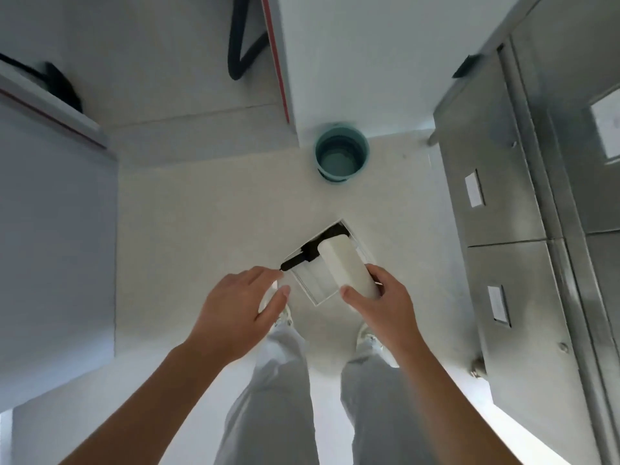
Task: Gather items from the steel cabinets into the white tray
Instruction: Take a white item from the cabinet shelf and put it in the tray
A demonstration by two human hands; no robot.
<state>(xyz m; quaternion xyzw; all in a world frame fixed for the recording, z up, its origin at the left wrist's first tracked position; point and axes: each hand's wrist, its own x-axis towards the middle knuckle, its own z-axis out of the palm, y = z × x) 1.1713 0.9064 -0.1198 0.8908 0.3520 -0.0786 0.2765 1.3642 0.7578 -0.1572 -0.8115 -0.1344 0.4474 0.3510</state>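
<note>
Right hand (379,303) grips the roll (342,263), long axis along the tray (323,299) just ahead; left hand (241,307) hovers relaxed beside

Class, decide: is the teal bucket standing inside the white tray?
No, the teal bucket stands on the floor, clearly apart from the white tray.

Brushed steel cabinets (496,182); matt floor (201,203)

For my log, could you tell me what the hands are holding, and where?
Right hand grips the white roll by its near end; left hand holds nothing.
</note>
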